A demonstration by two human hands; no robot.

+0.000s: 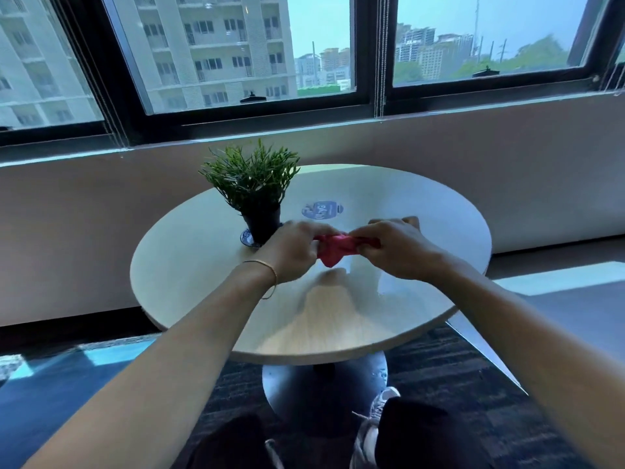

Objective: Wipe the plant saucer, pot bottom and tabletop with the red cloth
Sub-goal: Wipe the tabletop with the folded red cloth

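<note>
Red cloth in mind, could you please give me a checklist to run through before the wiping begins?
1. The red cloth is gripped by the left hand and right hand: ok.
2. Cloth opened flat for wiping: not ok, it is bunched.
3. The pot is lifted off the saucer: not ok, it stands on it.
4. Saucer close to the left hand: ok.
5. Dirt on the table: cannot tell.
</note>
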